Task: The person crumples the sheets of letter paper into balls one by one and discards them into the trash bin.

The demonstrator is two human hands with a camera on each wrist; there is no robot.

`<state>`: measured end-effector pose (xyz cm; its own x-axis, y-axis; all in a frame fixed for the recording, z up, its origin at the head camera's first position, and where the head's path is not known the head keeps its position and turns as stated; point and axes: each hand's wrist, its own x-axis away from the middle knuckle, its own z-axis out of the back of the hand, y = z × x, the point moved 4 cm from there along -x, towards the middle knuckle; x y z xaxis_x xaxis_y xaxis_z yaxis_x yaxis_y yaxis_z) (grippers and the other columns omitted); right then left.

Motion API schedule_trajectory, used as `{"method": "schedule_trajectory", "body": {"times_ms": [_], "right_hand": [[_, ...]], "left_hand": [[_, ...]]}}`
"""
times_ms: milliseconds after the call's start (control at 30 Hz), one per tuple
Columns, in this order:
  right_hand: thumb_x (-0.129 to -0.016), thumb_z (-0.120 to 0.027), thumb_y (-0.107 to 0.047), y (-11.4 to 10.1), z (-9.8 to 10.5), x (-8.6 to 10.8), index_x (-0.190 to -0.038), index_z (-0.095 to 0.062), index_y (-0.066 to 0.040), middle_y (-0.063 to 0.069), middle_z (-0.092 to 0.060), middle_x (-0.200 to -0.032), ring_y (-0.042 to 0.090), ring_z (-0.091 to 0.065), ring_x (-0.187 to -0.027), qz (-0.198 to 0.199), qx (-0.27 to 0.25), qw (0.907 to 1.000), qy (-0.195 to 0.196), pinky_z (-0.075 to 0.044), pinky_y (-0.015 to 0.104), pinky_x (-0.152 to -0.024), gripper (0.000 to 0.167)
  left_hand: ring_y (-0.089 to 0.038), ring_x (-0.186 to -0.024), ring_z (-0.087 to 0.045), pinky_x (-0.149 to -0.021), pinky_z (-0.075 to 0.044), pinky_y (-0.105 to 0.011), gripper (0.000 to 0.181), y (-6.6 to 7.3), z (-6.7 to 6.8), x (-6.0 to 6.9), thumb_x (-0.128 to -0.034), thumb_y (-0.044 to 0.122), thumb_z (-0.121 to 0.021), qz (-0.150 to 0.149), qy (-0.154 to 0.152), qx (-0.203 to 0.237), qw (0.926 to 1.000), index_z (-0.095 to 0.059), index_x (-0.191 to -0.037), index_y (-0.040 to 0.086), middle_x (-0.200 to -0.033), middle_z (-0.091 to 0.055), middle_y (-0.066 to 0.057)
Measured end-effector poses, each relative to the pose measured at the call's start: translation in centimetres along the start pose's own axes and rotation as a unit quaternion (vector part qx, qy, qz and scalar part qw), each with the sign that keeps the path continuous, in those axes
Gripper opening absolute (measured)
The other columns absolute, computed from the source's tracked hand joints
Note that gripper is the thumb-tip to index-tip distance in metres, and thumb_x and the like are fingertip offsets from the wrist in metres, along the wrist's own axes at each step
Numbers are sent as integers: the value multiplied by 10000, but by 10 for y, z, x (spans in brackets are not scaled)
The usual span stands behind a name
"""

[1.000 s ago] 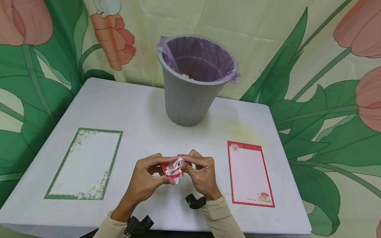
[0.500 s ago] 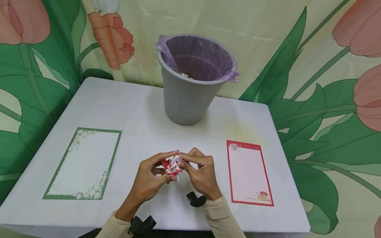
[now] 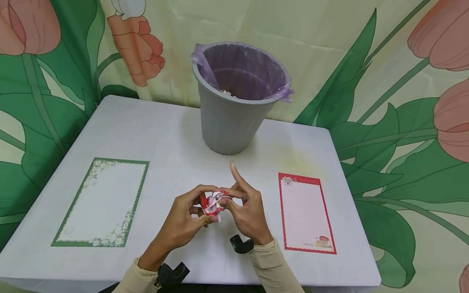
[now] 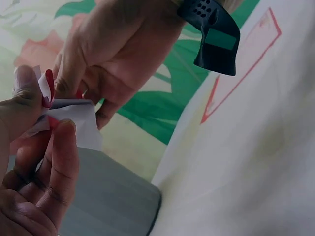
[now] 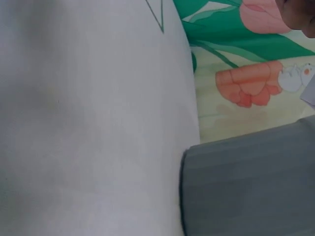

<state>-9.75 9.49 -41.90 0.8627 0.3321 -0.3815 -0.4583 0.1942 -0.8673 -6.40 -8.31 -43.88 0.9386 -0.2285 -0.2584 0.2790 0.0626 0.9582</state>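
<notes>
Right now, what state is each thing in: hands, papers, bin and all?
Crumpled paper: bunched up, held.
Left hand: pinching the crumpled paper.
Right hand: pinching it too, one finger raised.
Green-bordered sheet: lying flat.
Red-bordered sheet: lying flat.
Grey bin: upright, open-topped, some pale material inside.
Purple liner: lining the bin, edges overhanging.

Head view bright, evenly lit; soft shadow on white table (image 3: 165, 136) beside grey bin (image 3: 231, 128); small print (image 3: 307, 244) on red-edged sheet (image 3: 305, 213) too blurred to read. Wrist views dimmer, greyer, softer, diffuse shadow patches across table.
</notes>
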Motion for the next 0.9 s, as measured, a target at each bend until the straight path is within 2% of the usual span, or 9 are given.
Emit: {"method": "schedule_trajectory", "body": {"times_ms": [233, 333, 500, 700, 900], "right_hand": [[-931, -785, -249, 3, -1, 2, -1626, -439, -187, 86, -831, -937, 152, -632, -839, -112, -113, 9999, -22, -517, 287, -867, 780], [-937, -782, -214, 3, -2, 3, -1602, -481, -174, 93, -835, -993, 151, -639, -831, -67, -117, 9999, 27, -533, 287, -899, 732], [-921, -801, -153, 1, -7, 3, -1574, -527, -181, 120, -821, -1095, 166, -718, -906, -79, -244, 9996, 137, -543, 319, -1074, 709], [-919, -809, -69, -4, -18, 5, -1579, -520, -196, 109, -814, -1154, 214, -760, -1087, -245, -450, 9967, 631, -489, 329, -1177, 731], [-962, -768, -48, -5, -26, 12, -1520, -588, -169, 75, -714, -1409, 231, -683, -1308, -442, -603, 9900, 1194, -477, 309, -1185, 599]], "left_hand": [[-109, -734, -666, -586, -636, -311, 576, 0, -4, 2, -824, 95, -904, -125, 161, -200, 9996, -661, -1339, 184, -875, -602, -47], [-119, -720, -660, -551, -625, -324, 502, 0, -7, 4, -840, 59, -885, -174, 265, 16, 9995, -669, -1284, 146, -866, -596, -70], [-124, -711, -651, -502, -601, -326, 372, 0, -7, 4, -872, 15, -857, -256, 468, 240, 9983, -657, -1176, 91, -889, -645, -103], [-143, -697, -662, -488, -579, -316, 340, -1, -3, 2, -878, -43, -829, -325, 871, 453, 9946, -664, -1160, 51, -946, -675, -148], [-115, -680, -644, -500, -578, -280, 413, -2, -5, 3, -820, -90, -853, -348, 1494, 352, 9875, -665, -1176, 1, -958, -657, -148]]}}
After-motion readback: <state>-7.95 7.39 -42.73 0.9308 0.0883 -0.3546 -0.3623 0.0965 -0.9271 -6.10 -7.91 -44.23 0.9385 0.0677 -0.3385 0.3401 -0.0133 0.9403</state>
